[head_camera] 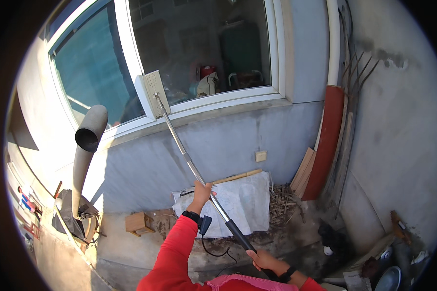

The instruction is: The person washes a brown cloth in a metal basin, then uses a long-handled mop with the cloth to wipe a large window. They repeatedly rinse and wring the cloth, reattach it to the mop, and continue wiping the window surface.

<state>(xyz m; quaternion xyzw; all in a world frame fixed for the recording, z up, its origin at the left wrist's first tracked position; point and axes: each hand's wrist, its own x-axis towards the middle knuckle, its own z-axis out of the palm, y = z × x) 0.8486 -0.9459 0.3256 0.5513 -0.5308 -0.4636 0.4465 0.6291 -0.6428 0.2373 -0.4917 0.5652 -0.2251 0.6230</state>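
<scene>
A flat mop with a telescopic metal pole (174, 134) slants up from my body to the window. Its pale rectangular head (153, 87) lies against the white window frame (218, 101), at the upright between two panes, overlapping the lower left corner of the right pane (204, 43). Midway along the pole, my left hand (203, 192) grips the bare metal. My right hand (264, 260) is closed around the black handle (240, 234) near its lower end. The side of the mop head facing the glass is hidden.
A stovepipe (83, 174) with an open elbow rises at left, near a small wooden stool (139, 222). White sheeting (240, 203) covers something below the window, beside chopped wood (284, 203). Pitchforks (360, 72) and poles lean at right. A dark animal (329, 236) and a metal basin (388, 279) are lower right.
</scene>
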